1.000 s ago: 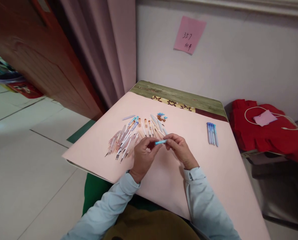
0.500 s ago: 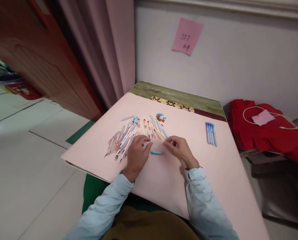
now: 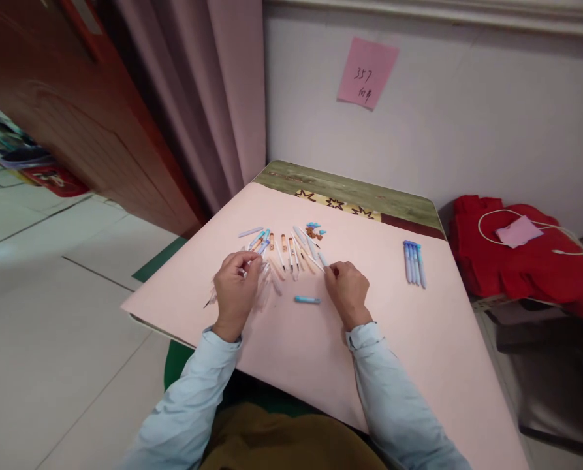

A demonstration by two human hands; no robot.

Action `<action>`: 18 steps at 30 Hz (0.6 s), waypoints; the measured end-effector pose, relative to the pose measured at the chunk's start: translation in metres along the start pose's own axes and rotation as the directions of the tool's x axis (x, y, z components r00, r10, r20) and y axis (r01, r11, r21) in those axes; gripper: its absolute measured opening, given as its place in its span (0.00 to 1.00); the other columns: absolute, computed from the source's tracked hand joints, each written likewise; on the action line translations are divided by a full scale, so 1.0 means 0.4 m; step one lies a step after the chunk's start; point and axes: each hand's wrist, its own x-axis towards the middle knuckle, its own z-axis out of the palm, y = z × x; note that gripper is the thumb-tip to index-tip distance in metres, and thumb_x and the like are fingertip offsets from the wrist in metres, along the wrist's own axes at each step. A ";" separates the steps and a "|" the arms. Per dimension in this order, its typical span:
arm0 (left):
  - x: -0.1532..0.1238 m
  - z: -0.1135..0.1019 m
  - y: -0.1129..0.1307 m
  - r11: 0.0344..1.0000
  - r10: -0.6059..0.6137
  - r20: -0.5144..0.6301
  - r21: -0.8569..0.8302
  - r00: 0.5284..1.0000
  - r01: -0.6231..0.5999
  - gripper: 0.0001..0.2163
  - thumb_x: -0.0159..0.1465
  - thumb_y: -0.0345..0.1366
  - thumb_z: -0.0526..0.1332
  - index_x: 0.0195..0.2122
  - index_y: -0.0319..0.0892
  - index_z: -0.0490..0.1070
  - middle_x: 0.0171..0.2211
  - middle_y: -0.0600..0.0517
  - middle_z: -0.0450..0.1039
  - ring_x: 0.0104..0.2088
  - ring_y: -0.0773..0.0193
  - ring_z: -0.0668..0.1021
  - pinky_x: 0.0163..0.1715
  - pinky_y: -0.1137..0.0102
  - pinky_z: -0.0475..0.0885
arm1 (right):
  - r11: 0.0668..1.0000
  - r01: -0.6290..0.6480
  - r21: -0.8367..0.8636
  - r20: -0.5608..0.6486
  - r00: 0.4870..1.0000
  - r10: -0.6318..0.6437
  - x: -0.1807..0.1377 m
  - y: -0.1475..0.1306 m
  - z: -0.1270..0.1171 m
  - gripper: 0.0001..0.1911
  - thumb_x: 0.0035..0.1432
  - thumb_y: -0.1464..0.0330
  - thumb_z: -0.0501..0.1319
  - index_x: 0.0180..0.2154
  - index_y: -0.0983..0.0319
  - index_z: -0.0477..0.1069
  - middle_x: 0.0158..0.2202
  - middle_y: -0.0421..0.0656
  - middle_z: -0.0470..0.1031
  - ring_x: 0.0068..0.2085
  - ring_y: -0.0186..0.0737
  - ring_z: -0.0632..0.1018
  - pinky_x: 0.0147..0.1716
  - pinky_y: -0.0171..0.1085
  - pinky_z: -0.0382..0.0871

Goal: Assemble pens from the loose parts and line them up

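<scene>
My left hand (image 3: 234, 287) is over the heap of loose pen parts (image 3: 276, 251) on the pink sheet (image 3: 320, 339), its fingers pinched on a thin part that I cannot make out. Curled loosely, my right hand (image 3: 347, 290) rests on the sheet by the right end of the heap, fingertips near a pale blue barrel. A short blue pen piece (image 3: 307, 299) lies on the sheet between my hands, untouched. Small blue and brown bits (image 3: 315, 229) lie at the heap's far side.
Several finished blue pens (image 3: 414, 262) lie side by side on the right. The table's green patterned far edge (image 3: 354, 192) meets the wall. A red cloth with a white cord (image 3: 521, 254) is to the right; a curtain and wooden door are to the left.
The blue piece that both hands held a second ago now lies on the sheet. My left hand moved left over the heap and pinched a part; my right hand drew back slightly.
</scene>
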 end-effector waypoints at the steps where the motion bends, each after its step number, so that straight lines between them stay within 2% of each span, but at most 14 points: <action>1: 0.004 -0.004 -0.002 1.000 -0.012 -0.009 -0.004 1.000 0.012 0.05 0.60 0.37 0.63 0.33 0.41 0.77 0.35 0.51 0.77 0.31 0.66 0.74 0.32 0.70 0.70 | 0.999 -0.014 0.033 -0.030 0.999 0.015 0.000 0.001 0.000 0.12 0.60 0.62 0.59 0.32 0.59 0.79 0.33 0.44 0.77 0.30 0.37 0.73 0.30 0.36 0.55; 3: 0.013 -0.012 -0.009 0.999 -0.050 -0.028 -0.011 0.998 0.050 0.06 0.60 0.37 0.64 0.33 0.41 0.77 0.35 0.50 0.77 0.30 0.66 0.74 0.32 0.70 0.70 | 0.983 -0.045 0.177 -0.093 0.994 0.062 0.002 0.007 0.000 0.12 0.58 0.61 0.60 0.32 0.60 0.78 0.32 0.43 0.77 0.30 0.38 0.73 0.31 0.36 0.58; 5: 0.021 -0.020 -0.016 0.995 -0.100 -0.041 -0.020 0.994 0.099 0.07 0.59 0.38 0.64 0.33 0.41 0.78 0.34 0.50 0.78 0.30 0.65 0.74 0.32 0.70 0.70 | 0.907 -0.079 0.414 -0.108 0.985 0.136 0.005 0.014 0.005 0.15 0.58 0.58 0.60 0.33 0.62 0.77 0.28 0.42 0.76 0.28 0.37 0.72 0.31 0.35 0.61; 7: 0.028 -0.025 -0.022 0.988 -0.151 -0.043 -0.036 0.988 0.150 0.08 0.58 0.39 0.64 0.34 0.41 0.78 0.34 0.50 0.78 0.29 0.65 0.74 0.31 0.70 0.69 | 0.757 -0.121 0.642 -0.050 0.979 0.199 0.008 0.019 0.014 0.18 0.57 0.54 0.60 0.33 0.63 0.76 0.25 0.41 0.74 0.26 0.36 0.70 0.28 0.35 0.61; 9: 0.030 -0.024 -0.024 0.982 -0.184 -0.006 -0.048 0.983 0.183 0.08 0.58 0.39 0.64 0.34 0.41 0.78 0.33 0.51 0.78 0.28 0.65 0.74 0.31 0.70 0.69 | 0.604 -0.146 0.783 0.018 0.977 0.212 0.010 0.020 0.024 0.20 0.57 0.53 0.61 0.35 0.65 0.76 0.26 0.40 0.74 0.25 0.35 0.69 0.26 0.34 0.61; 12: 0.025 -0.010 -0.020 0.987 -0.156 0.140 -0.009 0.978 0.159 0.09 0.58 0.38 0.63 0.37 0.43 0.79 0.32 0.52 0.79 0.29 0.65 0.74 0.32 0.69 0.69 | 0.469 -0.142 0.872 0.073 0.984 0.164 0.011 0.015 0.034 0.21 0.55 0.55 0.63 0.42 0.65 0.75 0.31 0.42 0.76 0.28 0.35 0.71 0.28 0.34 0.64; 15: 0.020 0.013 -0.011 0.996 -0.081 0.269 0.064 0.960 0.066 0.08 0.58 0.37 0.62 0.36 0.44 0.79 0.32 0.52 0.79 0.29 0.63 0.75 0.32 0.68 0.69 | 0.450 -0.147 0.881 0.107 0.988 0.113 0.009 0.009 0.034 0.22 0.54 0.57 0.63 0.46 0.65 0.75 0.30 0.42 0.76 0.27 0.34 0.70 0.27 0.34 0.63; 18: 0.024 0.032 -0.002 0.995 -0.037 0.297 0.103 0.954 0.007 0.07 0.59 0.38 0.62 0.35 0.45 0.78 0.32 0.52 0.79 0.29 0.63 0.75 0.31 0.67 0.69 | 0.432 -0.187 0.882 0.155 0.982 0.108 0.011 0.007 0.028 0.20 0.55 0.57 0.63 0.43 0.65 0.75 0.27 0.40 0.74 0.23 0.32 0.66 0.23 0.33 0.60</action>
